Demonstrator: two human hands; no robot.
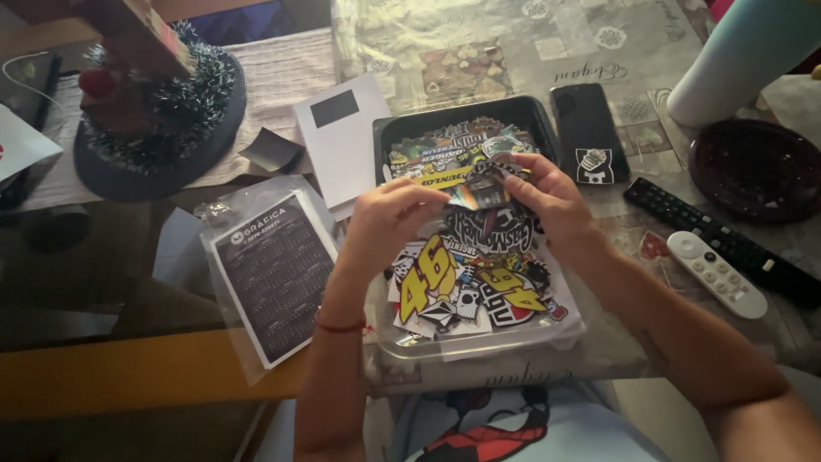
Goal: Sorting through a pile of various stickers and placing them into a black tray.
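- A small sticker (479, 192), dark with pale and coloured print, was held near the centre of the frame, just above a tray of other stickers.
- The left hand (389, 214) was closed on the sticker's left edge, its fingertips pinched together over it.
- The right hand (547, 197) was closed on the sticker's right side, the thumb and curled fingers pressed against it.
- A thread-like red bracelet (338, 326) was worn on the left wrist.
- Directly beneath the hands, a loose pile of stickers (466, 287) was spread, with a large yellow number sticker at its lower left.
- The pile was carried by a clear plastic sheet (479, 342) laid over a black tray (530, 111), whose far rim was seen above the hands.
- Just right of the tray, a black phone (586, 128) lay face up.
- Further right, a black remote (727, 244) and a white remote (717, 274) lay side by side, near a dark round plate (757, 167).
- To the left of the tray, a white envelope (346, 141) was placed, and below it a dark calendar card in a clear sleeve (274, 274).
- In the upper left of the frame, a round tinsel-trimmed ornament base (162, 120) stood on the table.
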